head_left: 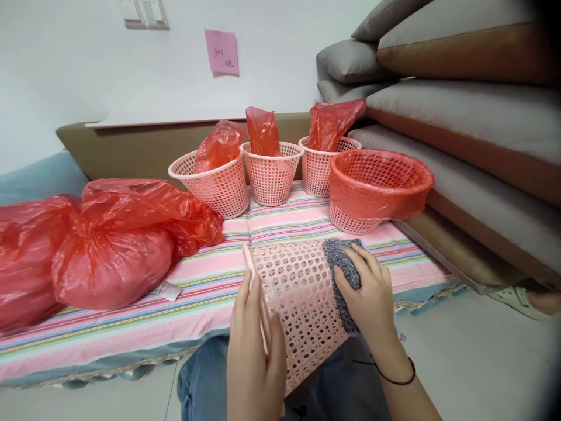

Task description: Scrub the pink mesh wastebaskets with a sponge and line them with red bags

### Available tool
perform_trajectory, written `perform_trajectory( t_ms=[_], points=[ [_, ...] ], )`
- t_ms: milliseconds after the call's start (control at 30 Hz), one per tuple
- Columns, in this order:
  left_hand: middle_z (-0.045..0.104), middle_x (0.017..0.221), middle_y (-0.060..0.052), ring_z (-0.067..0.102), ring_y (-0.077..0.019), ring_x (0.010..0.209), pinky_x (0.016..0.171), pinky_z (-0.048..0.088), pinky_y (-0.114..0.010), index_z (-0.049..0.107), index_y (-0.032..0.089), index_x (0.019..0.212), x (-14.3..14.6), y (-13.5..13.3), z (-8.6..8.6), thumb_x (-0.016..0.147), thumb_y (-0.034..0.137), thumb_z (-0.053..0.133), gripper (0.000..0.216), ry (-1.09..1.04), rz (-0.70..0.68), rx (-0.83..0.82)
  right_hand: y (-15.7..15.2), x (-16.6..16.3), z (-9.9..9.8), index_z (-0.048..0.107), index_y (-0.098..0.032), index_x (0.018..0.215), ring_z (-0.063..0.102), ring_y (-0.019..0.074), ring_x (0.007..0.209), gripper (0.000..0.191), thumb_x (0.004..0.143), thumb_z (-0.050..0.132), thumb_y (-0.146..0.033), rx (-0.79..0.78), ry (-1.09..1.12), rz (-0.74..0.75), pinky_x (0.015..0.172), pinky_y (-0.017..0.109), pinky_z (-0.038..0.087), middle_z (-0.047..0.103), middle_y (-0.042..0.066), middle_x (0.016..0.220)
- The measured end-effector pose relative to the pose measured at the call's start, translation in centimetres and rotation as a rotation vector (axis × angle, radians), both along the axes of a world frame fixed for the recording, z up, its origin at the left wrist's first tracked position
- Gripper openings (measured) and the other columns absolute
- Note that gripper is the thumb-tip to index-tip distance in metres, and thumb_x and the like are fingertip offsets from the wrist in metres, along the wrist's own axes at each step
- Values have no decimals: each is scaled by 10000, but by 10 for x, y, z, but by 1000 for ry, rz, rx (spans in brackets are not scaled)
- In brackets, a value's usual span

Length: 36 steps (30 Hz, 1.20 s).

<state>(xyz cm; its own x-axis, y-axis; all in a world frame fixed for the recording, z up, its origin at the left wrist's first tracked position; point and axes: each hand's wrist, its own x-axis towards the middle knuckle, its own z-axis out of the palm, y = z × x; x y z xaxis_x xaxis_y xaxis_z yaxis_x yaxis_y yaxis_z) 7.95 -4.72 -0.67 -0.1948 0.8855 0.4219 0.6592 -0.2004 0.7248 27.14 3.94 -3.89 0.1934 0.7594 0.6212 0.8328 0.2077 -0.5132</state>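
Note:
A pink perforated plastic wastebasket (302, 292) lies on its side over my knees, its rim toward the left. My left hand (256, 345) grips that rim, with the thumb on the outer wall and the fingers around the edge. At the basket's base end, my right hand (366, 289) presses a grey speckled cloth (339, 263) against the wall. The fingers of this hand are bent over the cloth. The underside of the cloth and the basket's inside are mostly hidden.
Three pink baskets (272, 181) with red bags inside stand on the striped cloth (210, 280). Another basket (350, 219) wears a red bag liner (381, 196) over its rim. Full red bags (116, 263) lie left; stacked grey-brown cushions (464, 111) rise at right.

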Motion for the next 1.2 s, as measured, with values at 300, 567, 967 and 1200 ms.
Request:
perform_trajectory(
  t_ms=[300,567,967,1200],
  points=[
    [221,1661,-84,207,-257,1529,1214,273,-490,228,258,1582,11,35,7,996,335,426,623,-59,65,-33,-5,0,-3,646,-224,1251,551,318,1186,387,928,522,-400,-6,-19,-6,1022,534,431,617,104,1331],
    [143,1682,-40,138,-255,1544,1230,228,-502,137,314,1595,13,11,-3,1011,348,405,644,-95,33,-47,-20,-3,-1,647,-226,1237,546,338,1186,376,946,494,-410,0,-65,-35,1003,551,432,613,117,1338],
    [115,1686,-24,166,-257,1538,1170,377,-457,103,324,1596,9,0,-19,1029,324,352,620,-102,-12,42,-46,-70,30,630,-247,1280,539,317,1176,377,960,497,-394,24,-130,289,975,512,441,591,63,1401],
    [163,1676,-52,360,-273,1469,997,554,-359,162,340,1587,17,-6,-22,1018,295,417,626,-210,7,41,7,3,8,679,-204,1227,552,351,1202,428,926,504,-451,-111,-46,-107,1027,548,420,606,93,1387]
  ],
)
